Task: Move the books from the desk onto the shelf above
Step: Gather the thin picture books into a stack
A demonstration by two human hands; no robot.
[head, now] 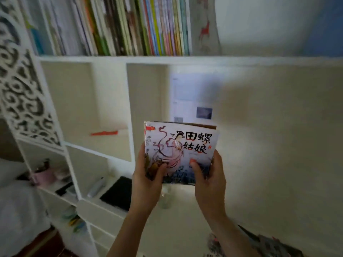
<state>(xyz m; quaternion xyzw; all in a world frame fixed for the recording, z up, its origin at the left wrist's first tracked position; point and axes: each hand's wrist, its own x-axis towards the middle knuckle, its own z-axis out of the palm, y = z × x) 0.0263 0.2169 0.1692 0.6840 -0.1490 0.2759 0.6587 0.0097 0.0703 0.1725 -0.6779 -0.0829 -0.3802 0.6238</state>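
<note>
Mid-lift: books (181,153) pinched between left hand (148,179) and right hand (208,179), next needing a gap right of shelf (241,60) row.

White shelf (167,59), upright books (130,25)

Light: soft, dim, brighter on far wall (278,127) at right.
Shadows: faint, diffuse.
Blur: motion smear throughout; shelf books (130,25) streaked.
Edges: wide-angle bending, left lattice panel (22,93) curved.
</note>
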